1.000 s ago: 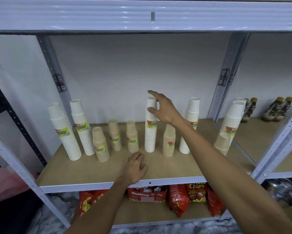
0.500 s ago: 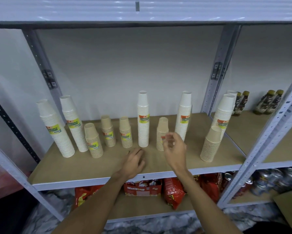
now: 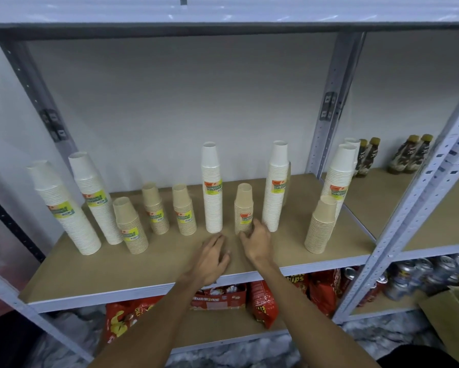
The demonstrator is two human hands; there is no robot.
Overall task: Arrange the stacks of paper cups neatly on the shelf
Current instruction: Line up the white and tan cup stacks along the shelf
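Brown cup stack [image 3: 243,205] gripped at base by right hand [image 3: 257,243], left hand [image 3: 214,258] flat on shelf [image 3: 111,272]

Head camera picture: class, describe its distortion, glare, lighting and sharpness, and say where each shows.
Head view: wide-angle distortion leans the shelf upright and the leftmost white cup stack, while the middle white cup stack stands straight. Head view: glare streaks the upper shelf edge. Head view: light is even and shadows are faint; the right hand looks slightly blurred.
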